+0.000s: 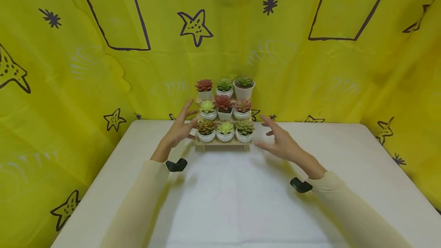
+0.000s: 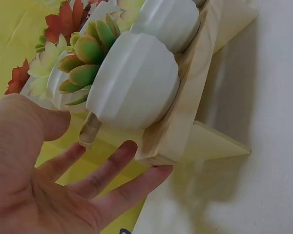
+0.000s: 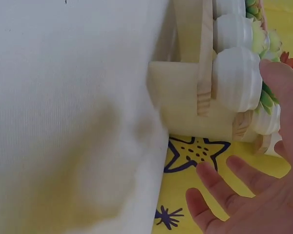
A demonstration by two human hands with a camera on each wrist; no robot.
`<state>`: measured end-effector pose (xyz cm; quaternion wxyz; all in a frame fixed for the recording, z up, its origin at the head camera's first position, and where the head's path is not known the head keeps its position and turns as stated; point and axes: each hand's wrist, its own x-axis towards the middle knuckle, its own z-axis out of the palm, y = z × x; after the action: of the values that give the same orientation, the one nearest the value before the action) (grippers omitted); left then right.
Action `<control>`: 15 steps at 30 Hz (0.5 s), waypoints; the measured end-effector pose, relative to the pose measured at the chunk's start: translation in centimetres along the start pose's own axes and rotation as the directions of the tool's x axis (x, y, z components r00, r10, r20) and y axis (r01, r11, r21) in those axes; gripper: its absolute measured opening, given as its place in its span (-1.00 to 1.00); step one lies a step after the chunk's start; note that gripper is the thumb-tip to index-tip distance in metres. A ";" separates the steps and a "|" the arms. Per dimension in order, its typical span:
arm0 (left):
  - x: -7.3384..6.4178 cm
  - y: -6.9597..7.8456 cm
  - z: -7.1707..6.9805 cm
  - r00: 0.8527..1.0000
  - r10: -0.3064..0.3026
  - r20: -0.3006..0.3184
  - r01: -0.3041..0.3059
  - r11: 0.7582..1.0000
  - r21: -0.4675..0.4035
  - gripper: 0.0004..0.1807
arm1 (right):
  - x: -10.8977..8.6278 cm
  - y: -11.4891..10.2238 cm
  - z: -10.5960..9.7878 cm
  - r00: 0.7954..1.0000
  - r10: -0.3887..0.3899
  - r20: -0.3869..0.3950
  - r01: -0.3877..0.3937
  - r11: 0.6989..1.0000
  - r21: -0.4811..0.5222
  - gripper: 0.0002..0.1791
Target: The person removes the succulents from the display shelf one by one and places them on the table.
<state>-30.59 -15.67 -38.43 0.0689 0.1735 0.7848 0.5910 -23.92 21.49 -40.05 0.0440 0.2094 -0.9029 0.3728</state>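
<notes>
A three-tiered wooden stand (image 1: 224,143) holds several small potted succulents at the back of the table. My left hand (image 1: 176,131) is at the stand's left end, fingers spread. In the left wrist view its fingertips are at the end of the wooden shelf (image 2: 158,153), close to a white ribbed pot (image 2: 136,80); whether they touch the wood I cannot tell. Past the stand's right end, my right hand (image 1: 280,144) is held with fingers apart and nothing between them. The right wrist view has its thumb near a white pot (image 3: 237,78).
A white cloth (image 1: 234,194) covers the table. Directly behind the stand hangs a yellow curtain (image 1: 165,68) with drawn stars, and it runs along both sides too. Dark wrist devices (image 1: 177,165) sit at the cuffs of the pale sleeves (image 1: 138,198).
</notes>
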 end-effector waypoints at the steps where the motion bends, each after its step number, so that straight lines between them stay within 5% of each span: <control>1: 0.0 0.0 0.1 1.000 0.005 -0.001 -0.005 1.000 0.007 -0.19 | 0.1 0.0 0.1 1.000 0.009 0.001 -0.009 1.000 0.015 0.02; 15: 0.8 -0.3 0.6 0.999 0.021 -0.034 -0.018 0.995 0.096 -0.18 | 1.0 -0.3 1.8 0.999 0.049 -0.023 -0.046 0.989 0.142 -0.09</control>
<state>-31.21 -14.92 -38.78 0.0411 0.1738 0.8115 0.5564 -24.55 19.67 -40.89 0.0321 0.1854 -0.8782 0.4397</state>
